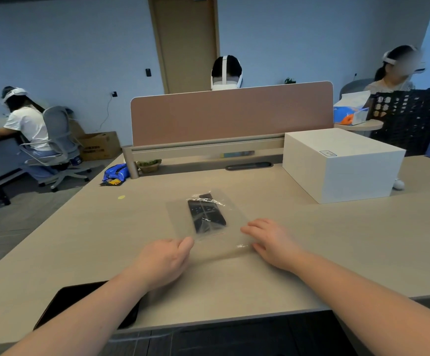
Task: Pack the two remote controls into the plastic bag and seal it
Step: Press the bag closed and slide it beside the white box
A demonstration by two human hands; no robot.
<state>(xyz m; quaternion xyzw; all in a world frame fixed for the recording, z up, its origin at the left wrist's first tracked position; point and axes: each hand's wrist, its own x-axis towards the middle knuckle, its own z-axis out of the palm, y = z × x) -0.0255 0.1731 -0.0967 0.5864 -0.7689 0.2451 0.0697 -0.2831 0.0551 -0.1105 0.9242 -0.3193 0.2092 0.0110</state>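
Note:
Two black remote controls [206,215] lie side by side inside a clear plastic bag [180,219] flat on the beige desk [337,240]. The bag's near end stretches toward me between my hands. My left hand [165,260] pinches the bag's near left corner between thumb and fingers. My right hand [270,240] rests with its fingers spread on the bag's near right corner, pressing it to the desk. Whether the bag's mouth is closed cannot be made out.
A white box [342,163] stands at the right rear of the desk. A dark flat device [62,304] lies at the near left edge under my left forearm. A brown divider panel [231,114] closes the back. A blue packet [115,173] lies far left. People sit beyond.

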